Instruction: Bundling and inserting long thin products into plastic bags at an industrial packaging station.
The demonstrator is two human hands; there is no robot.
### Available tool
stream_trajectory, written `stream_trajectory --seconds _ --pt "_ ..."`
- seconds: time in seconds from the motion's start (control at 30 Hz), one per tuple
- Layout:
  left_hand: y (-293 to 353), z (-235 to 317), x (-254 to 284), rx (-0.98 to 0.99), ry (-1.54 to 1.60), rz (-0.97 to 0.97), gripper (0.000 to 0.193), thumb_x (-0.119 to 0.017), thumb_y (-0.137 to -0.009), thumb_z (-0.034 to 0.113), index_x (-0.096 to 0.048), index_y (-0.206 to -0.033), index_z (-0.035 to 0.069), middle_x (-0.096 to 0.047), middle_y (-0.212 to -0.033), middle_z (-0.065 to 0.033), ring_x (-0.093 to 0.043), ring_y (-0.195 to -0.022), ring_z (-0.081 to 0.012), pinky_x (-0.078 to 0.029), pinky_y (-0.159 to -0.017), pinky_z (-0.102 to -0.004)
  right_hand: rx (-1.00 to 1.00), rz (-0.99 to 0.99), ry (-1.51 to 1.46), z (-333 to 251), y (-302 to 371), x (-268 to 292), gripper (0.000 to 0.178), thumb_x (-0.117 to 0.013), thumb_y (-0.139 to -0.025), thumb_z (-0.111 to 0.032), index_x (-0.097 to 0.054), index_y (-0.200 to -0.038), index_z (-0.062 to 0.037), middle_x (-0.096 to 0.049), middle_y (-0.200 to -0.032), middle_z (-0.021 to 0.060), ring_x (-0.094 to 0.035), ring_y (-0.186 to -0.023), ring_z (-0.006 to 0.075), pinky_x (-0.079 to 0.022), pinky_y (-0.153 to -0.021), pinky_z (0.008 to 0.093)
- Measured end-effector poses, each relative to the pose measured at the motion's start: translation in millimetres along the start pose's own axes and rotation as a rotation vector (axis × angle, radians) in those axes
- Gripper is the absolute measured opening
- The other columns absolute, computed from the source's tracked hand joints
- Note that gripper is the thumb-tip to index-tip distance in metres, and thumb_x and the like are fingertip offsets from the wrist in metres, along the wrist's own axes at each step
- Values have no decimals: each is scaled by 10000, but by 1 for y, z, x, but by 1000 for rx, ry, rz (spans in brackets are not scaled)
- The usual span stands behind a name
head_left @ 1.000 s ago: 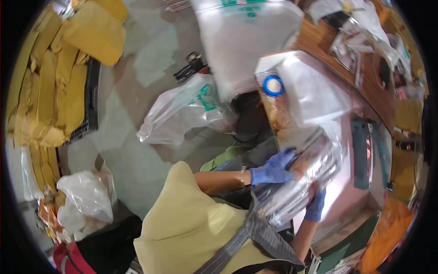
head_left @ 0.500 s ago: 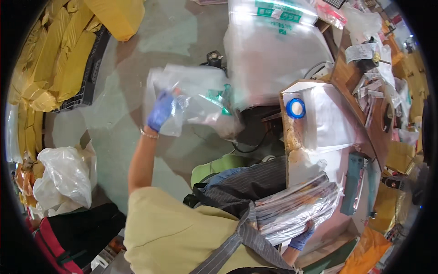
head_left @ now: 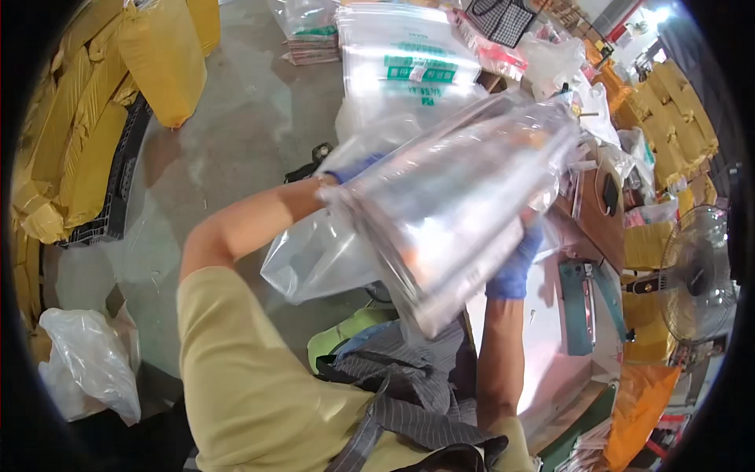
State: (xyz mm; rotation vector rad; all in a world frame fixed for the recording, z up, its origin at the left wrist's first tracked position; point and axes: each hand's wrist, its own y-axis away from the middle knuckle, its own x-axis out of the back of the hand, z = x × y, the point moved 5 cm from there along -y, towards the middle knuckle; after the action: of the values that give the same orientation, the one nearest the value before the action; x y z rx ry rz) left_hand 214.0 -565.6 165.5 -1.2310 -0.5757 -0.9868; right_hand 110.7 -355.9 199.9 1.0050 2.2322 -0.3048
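Observation:
A bundle of printed packets wrapped in clear plastic [head_left: 448,212] is held up at a tilt in front of me, blurred by motion. My right hand [head_left: 515,263], in a blue glove, grips its lower right side. At the bundle's far left edge is my left hand [head_left: 351,168], also blue-gloved, its fingers mostly hidden behind the plastic. An empty-looking clear plastic bag [head_left: 322,252] hangs below that hand, partly behind the bundle. Whether any of the bundle is inside this bag I cannot tell.
Beyond the bundle lies a stack of clear bags with green print [head_left: 417,59]. A long teal tool [head_left: 578,307] rests on the white-topped bench to my right, with a fan [head_left: 696,275] past it. Yellow wrapped parcels [head_left: 71,134] stand at the left on a black pallet [head_left: 118,189].
My right hand has lifted the wrapped bundle from beside my lap up to the middle. My left hand has come inward to the right with the clear bag. The view has shifted.

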Motion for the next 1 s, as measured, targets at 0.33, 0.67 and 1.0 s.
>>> stream_trajectory --seconds 0.33,0.67,1.0 --pt "113 -93 116 818 -606 -185 462 -562 -714 63 -508 -1143 224 -417 -1241 -127 -466 -1047 -315 -360 -899 -439 353 83 745 18 -42 -38 258 -626 -696 -137 -581 -913 -4 -569 -840 42 -527 -723 118 -442 -665 258" --pt "76 -86 57 407 1151 122 465 -570 -757 190 -455 -1171 12 -528 -1043 -118 -550 -800 -207 -458 -769 -307 -213 -64 -114 50 -42 -103 487 -574 -722 -320 -501 -1116 -43 -557 -1046 125 -541 -908 255 -444 -838 352" --pt "51 -103 89 -298 -153 176 539 -530 -784 31 -375 -1292 116 -493 -1150 -62 -484 -732 -132 -471 -752 -265 228 114 811 68 -64 -6 398 -644 -696 -78 -519 -1064 9 -571 -955 87 -555 -839 148 -473 -733 282"
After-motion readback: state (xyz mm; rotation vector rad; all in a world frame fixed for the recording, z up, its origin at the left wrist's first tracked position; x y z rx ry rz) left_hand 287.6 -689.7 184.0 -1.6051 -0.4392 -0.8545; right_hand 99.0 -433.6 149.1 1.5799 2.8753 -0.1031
